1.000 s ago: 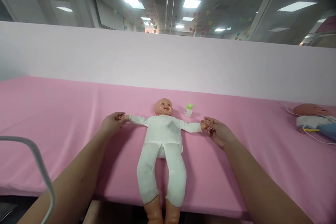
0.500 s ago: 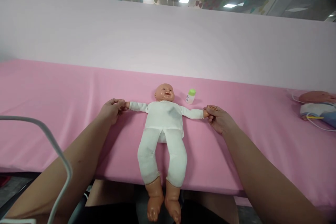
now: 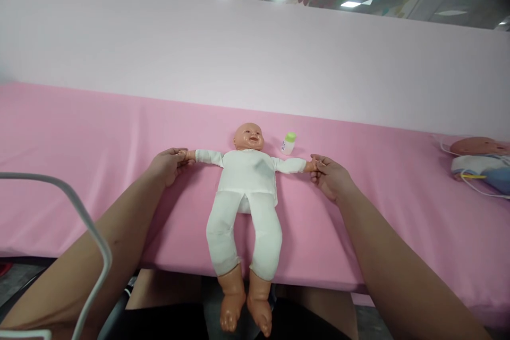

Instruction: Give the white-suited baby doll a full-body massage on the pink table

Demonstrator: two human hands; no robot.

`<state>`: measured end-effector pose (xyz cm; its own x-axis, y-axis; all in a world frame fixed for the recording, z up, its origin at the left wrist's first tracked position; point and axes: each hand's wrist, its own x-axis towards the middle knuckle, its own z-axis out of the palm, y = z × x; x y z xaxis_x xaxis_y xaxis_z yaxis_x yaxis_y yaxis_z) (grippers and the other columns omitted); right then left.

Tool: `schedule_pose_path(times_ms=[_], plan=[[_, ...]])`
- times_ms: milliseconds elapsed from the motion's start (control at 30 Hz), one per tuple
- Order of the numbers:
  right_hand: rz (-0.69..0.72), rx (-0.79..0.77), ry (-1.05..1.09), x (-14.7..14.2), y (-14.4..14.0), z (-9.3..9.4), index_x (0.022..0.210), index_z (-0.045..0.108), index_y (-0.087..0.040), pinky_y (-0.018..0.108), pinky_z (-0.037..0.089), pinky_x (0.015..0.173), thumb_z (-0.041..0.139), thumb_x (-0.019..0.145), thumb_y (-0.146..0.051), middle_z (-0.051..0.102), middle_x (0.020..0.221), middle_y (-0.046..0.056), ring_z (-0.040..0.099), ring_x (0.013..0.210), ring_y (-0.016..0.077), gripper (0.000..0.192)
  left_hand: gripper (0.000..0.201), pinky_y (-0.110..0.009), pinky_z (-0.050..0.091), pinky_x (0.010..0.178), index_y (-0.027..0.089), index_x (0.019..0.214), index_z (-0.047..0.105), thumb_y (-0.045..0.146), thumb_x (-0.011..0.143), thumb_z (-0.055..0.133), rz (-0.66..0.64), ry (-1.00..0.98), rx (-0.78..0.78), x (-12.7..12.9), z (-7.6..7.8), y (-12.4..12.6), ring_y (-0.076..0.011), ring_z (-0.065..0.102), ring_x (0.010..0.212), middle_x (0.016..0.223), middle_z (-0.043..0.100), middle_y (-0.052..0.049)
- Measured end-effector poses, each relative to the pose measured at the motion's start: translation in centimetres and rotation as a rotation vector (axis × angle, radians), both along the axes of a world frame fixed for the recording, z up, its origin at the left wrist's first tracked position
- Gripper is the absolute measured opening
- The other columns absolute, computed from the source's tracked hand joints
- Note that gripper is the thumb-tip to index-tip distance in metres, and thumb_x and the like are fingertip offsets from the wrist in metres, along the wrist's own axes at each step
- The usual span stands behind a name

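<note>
A baby doll (image 3: pixel 247 183) in a white suit lies face up on the pink table (image 3: pixel 79 170), its arms stretched out to both sides and its bare feet hanging over the near edge. My left hand (image 3: pixel 167 163) grips the doll's hand on the left side. My right hand (image 3: pixel 330 177) grips the doll's other hand on the right. A small white bottle with a green cap (image 3: pixel 288 143) stands just right of the doll's head.
A second doll (image 3: pixel 478 162) with white cables lies at the far right of the table. A pale pink partition (image 3: pixel 255 48) rises behind the table. A grey curved tube (image 3: pixel 85 223) crosses the lower left corner.
The view has tilted down, showing the doll's feet over the table edge. Both hands stay on the doll's hands with its arms spread.
</note>
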<state>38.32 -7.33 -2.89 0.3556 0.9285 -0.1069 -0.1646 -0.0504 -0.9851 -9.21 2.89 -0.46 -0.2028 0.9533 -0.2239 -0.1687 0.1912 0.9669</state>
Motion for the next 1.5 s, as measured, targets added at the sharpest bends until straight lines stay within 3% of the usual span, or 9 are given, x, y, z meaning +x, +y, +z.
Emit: schedule_pose_path(times_ms=[133, 233, 333, 467, 667, 800, 1000, 1167, 1500], plan=[[0.113, 0.092, 0.061, 0.0, -0.5, 0.7, 0.111, 0.073, -0.025, 0.027, 0.059, 0.065, 0.084, 0.076, -0.031, 0.069, 0.108, 0.005, 0.062, 0.076, 0.0140, 0.037, 0.018, -0.024, 0.062, 0.072, 0.013, 0.095, 0.070, 0.003, 0.081, 0.073, -0.039, -0.015, 0.029, -0.5, -0.5, 0.1, -0.0144, 0.073, 0.071, 0.088, 0.075, -0.009], [0.152, 0.124, 0.062, -0.3, -0.8, 1.2, 0.108, 0.074, -0.026, 0.025, 0.057, 0.064, 0.091, 0.071, -0.033, 0.070, 0.117, 0.004, 0.060, 0.074, 0.0114, 0.040, 0.023, -0.024, 0.060, 0.071, 0.015, 0.095, 0.069, 0.008, 0.076, 0.080, -0.076, 0.003, 0.064, -0.8, -0.8, 0.1, -0.0147, 0.073, 0.071, 0.083, 0.075, -0.008], [0.136, 0.112, 0.050, -0.7, -1.0, 1.4, 0.097, 0.072, -0.024, 0.023, 0.051, 0.058, 0.097, 0.064, -0.033, 0.071, 0.114, 0.004, 0.055, 0.068, 0.0085, 0.043, 0.026, -0.024, 0.059, 0.067, 0.016, 0.095, 0.068, 0.011, 0.073, 0.082, -0.093, 0.033, 0.095, -0.9, -0.8, -0.1, -0.0156, 0.072, 0.069, 0.079, 0.074, -0.007], [0.079, 0.077, -0.060, -1.3, -0.9, 1.4, 0.089, 0.067, -0.022, 0.025, 0.042, 0.050, 0.098, 0.059, -0.047, 0.074, 0.104, 0.006, 0.046, 0.059, 0.0082, 0.050, 0.024, -0.025, 0.057, 0.062, 0.017, 0.088, 0.066, 0.013, 0.071, 0.083, -0.090, 0.075, 0.106, -0.8, -0.5, -0.3, -0.0168, 0.071, 0.066, 0.074, 0.074, -0.006], [0.007, 0.037, -0.154, -1.5, -0.5, 1.2, 0.083, 0.063, -0.023, 0.026, 0.037, 0.050, 0.087, 0.071, -0.060, 0.067, 0.082, 0.001, 0.042, 0.055, 0.0084, 0.046, 0.021, -0.026, 0.057, 0.062, 0.018, 0.082, 0.065, 0.017, 0.074, 0.084, -0.064, 0.052, 0.089, -0.6, -0.6, -0.1, -0.0168, 0.071, 0.067, 0.074, 0.073, -0.006], [-0.053, -0.026, -0.196, -1.5, -0.3, 1.0, 0.095, 0.063, -0.026, 0.024, 0.034, 0.047, 0.080, 0.081, -0.055, 0.055, 0.068, -0.003, 0.043, 0.053, 0.0099, 0.037, 0.015, -0.025, 0.057, 0.062, 0.015, 0.086, 0.069, 0.011, 0.076, 0.079, -0.041, 0.047, 0.073, -0.5, -0.7, 0.2, -0.0145, 0.068, 0.063, 0.073, 0.073, -0.006], [-0.017, 0.045, -0.064, -1.4, -0.5, 1.3, 0.113, 0.064, -0.028, 0.026, 0.050, 0.061, 0.085, 0.080, -0.036, 0.062, 0.086, -0.002, 0.055, 0.066, 0.0108, 0.040, 0.017, -0.026, 0.059, 0.066, 0.015, 0.092, 0.068, 0.006, 0.079, 0.073, -0.021, 0.047, 0.044, -0.4, -0.9, 0.6, -0.0144, 0.069, 0.063, 0.076, 0.072, -0.006], [0.101, 0.103, -0.056, -1.3, -1.2, 1.7, 0.110, 0.072, -0.026, 0.030, 0.057, 0.076, 0.095, 0.069, -0.038, 0.070, 0.111, 0.003, 0.060, 0.076, 0.0119, 0.049, 0.018, -0.026, 0.058, 0.066, 0.016, 0.093, 0.069, 0.007, 0.078, 0.074, -0.043, 0.074, 0.065, -0.6, -1.1, 0.6, -0.0161, 0.070, 0.067, 0.078, 0.073, -0.007], [0.095, 0.093, -0.191, -1.9, -1.4, 1.9, 0.086, 0.072, -0.021, 0.029, 0.050, 0.066, 0.098, 0.059, -0.048, 0.076, 0.105, 0.007, 0.055, 0.068, 0.0114, 0.046, 0.020, -0.027, 0.057, 0.066, 0.015, 0.089, 0.065, 0.008, 0.077, 0.079, -0.088, 0.071, 0.096, -0.2, 0.0, -0.6, -0.0160, 0.068, 0.068, 0.078, 0.072, -0.006]])
